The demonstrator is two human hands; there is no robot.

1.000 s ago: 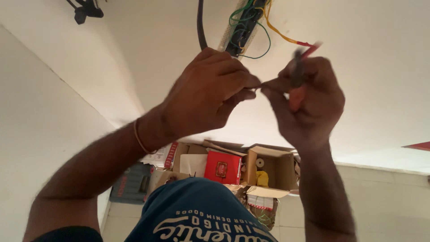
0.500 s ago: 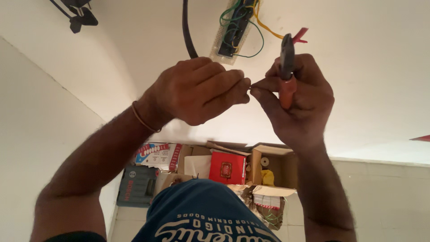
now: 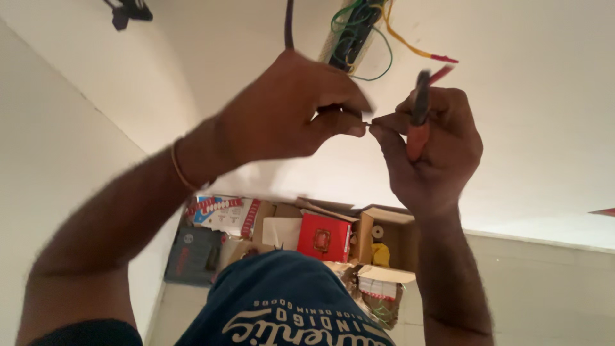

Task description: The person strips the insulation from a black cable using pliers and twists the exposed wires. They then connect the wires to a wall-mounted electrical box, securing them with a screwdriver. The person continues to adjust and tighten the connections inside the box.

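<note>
Both my hands are raised toward a white ceiling. My left hand [image 3: 288, 112] pinches the end of a thin wire [image 3: 367, 123] between thumb and fingertips. My right hand [image 3: 432, 150] meets it fingertip to fingertip at the same wire end. It also holds a hand tool with an orange-red handle [image 3: 416, 128], dark end pointing up. Just above the hands, green, yellow and red wires [image 3: 368, 38] spill from an opening in the ceiling [image 3: 349, 38]. A red-tipped yellow wire [image 3: 442, 59] hangs to the right.
A black cable [image 3: 289, 25] runs beside the opening, and a black fitting [image 3: 130, 9] sits at the top left. Below lie a red box [image 3: 323, 234], an open cardboard box [image 3: 392, 236], printed cartons [image 3: 221, 211] and a dark case [image 3: 192, 256]. A dark blue cap brim [image 3: 288, 301] fills the bottom.
My hands stay together at the wire end and have drifted slightly. The tool in my right hand has turned more upright. The view has shifted a little.
</note>
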